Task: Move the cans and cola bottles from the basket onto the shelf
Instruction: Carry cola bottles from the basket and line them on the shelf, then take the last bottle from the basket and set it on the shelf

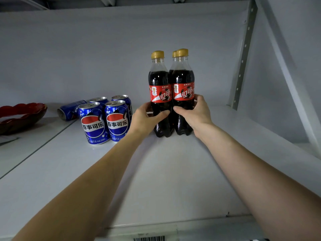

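Note:
Two cola bottles with gold caps and red labels stand upright side by side on the white shelf (pixel 166 171). My left hand (pixel 145 119) grips the left cola bottle (pixel 159 80) low on its body. My right hand (pixel 196 113) grips the right cola bottle (pixel 183 79) the same way. More gold caps show just behind them, so further bottles stand at the back. To the left stand several blue cola cans (pixel 93 122) upright in a cluster, and one blue can (pixel 69 109) lies on its side behind them. The basket is out of view.
A dark red scalloped dish (pixel 20 117) sits on the neighbouring shelf board at far left. A perforated metal upright (pixel 243 54) rises at the right rear. The back wall is close behind the bottles. A barcode tag (pixel 149 238) is on the shelf's front edge.

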